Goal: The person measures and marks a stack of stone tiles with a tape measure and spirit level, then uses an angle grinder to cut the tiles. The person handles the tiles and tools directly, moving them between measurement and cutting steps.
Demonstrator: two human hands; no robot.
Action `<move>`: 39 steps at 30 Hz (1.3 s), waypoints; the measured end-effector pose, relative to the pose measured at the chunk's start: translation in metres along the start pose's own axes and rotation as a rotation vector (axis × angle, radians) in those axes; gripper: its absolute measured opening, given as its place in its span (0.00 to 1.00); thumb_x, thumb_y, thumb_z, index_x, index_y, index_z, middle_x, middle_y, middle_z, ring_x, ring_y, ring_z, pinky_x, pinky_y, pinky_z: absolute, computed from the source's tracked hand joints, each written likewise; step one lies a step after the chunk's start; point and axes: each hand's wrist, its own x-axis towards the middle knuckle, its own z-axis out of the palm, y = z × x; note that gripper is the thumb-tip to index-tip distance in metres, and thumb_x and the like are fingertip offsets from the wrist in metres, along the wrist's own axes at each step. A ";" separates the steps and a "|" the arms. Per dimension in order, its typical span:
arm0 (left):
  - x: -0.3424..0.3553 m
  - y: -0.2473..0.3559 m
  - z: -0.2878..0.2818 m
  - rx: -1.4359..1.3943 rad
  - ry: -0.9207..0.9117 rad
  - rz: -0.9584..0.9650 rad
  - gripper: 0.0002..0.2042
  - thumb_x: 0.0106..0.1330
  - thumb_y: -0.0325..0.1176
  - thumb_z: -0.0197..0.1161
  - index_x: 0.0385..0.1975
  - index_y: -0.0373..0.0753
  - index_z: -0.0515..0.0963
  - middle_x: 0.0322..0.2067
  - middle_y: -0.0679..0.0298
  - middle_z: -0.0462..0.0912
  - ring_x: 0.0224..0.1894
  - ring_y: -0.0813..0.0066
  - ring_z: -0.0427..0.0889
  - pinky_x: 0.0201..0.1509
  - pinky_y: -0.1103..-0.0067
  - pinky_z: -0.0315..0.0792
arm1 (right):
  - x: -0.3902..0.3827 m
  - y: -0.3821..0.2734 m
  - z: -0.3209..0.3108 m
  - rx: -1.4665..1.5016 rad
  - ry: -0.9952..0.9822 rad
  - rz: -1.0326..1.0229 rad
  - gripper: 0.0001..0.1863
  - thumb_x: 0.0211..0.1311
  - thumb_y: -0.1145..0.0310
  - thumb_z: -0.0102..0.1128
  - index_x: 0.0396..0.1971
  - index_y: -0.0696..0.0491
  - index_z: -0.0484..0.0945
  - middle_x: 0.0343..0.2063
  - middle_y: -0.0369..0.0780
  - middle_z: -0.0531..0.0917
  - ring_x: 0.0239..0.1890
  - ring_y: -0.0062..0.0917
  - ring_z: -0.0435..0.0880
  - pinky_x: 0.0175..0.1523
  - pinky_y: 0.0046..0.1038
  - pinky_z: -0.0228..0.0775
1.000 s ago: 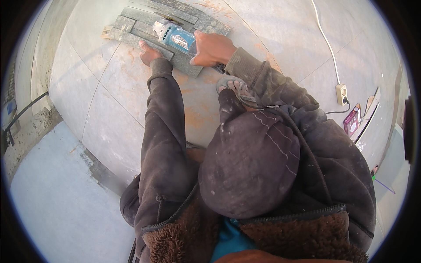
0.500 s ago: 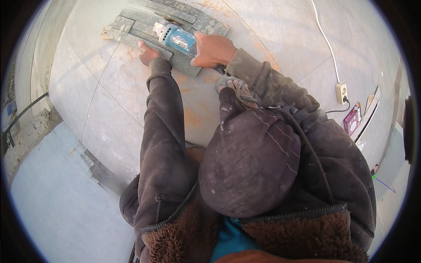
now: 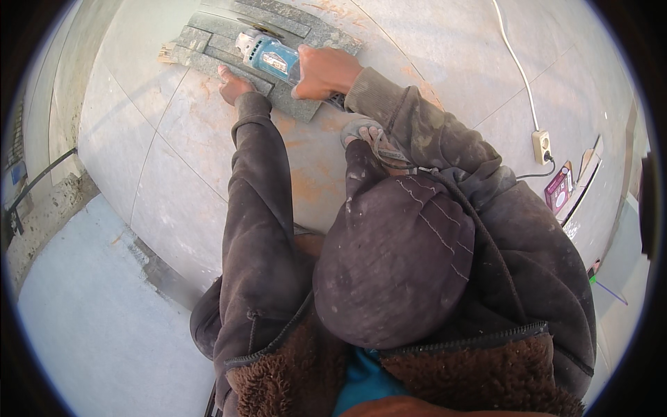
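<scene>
My right hand (image 3: 325, 72) is closed round the body of a blue angle grinder (image 3: 276, 60). The grinder's pale, dusty head points left, and its disc (image 3: 267, 29) shows as a thin edge over the stone. Under it lies a grey stone cladding panel (image 3: 295, 104) made of stepped strips. At the panel's near edge, my left hand (image 3: 235, 86) holds on with the thumb on top; its other fingers are mostly hidden. A haze of dust blurs the panel's far left part.
Large pale floor tiles (image 3: 182, 149) with orange dust surround the panel. My sandalled foot (image 3: 379, 142) rests just behind the grinder. At right, a white cord ends in a socket (image 3: 541, 147) with a black plug, beside a purple box (image 3: 558, 187).
My right hand and the grinder have shifted a little to the left along the panel. The left hand and the panel stay almost where they were.
</scene>
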 end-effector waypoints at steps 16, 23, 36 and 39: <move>0.003 -0.003 0.002 0.011 0.008 0.003 0.40 0.71 0.62 0.51 0.52 0.17 0.72 0.49 0.34 0.80 0.49 0.44 0.82 0.54 0.62 0.76 | -0.017 0.008 -0.002 -0.017 -0.001 -0.012 0.30 0.45 0.58 0.65 0.47 0.62 0.74 0.35 0.53 0.86 0.39 0.47 0.87 0.44 0.42 0.80; -0.003 0.002 -0.001 -0.021 0.016 0.015 0.38 0.71 0.60 0.52 0.50 0.18 0.73 0.46 0.36 0.81 0.47 0.46 0.84 0.51 0.61 0.77 | -0.024 0.012 0.001 -0.027 0.010 -0.014 0.29 0.46 0.59 0.64 0.47 0.62 0.74 0.36 0.53 0.86 0.40 0.48 0.87 0.45 0.43 0.79; -0.003 0.001 -0.001 -0.022 -0.006 0.028 0.38 0.72 0.60 0.52 0.47 0.17 0.74 0.45 0.35 0.81 0.46 0.46 0.84 0.50 0.61 0.77 | -0.041 0.017 0.001 -0.012 -0.014 0.037 0.30 0.47 0.57 0.66 0.48 0.60 0.73 0.37 0.52 0.86 0.43 0.47 0.86 0.48 0.44 0.78; -0.002 0.001 0.000 -0.021 -0.008 0.026 0.38 0.72 0.60 0.51 0.47 0.17 0.74 0.44 0.35 0.82 0.46 0.46 0.83 0.51 0.61 0.77 | -0.041 0.019 0.002 -0.020 -0.008 0.042 0.30 0.47 0.58 0.66 0.48 0.60 0.73 0.38 0.51 0.86 0.43 0.47 0.86 0.48 0.44 0.78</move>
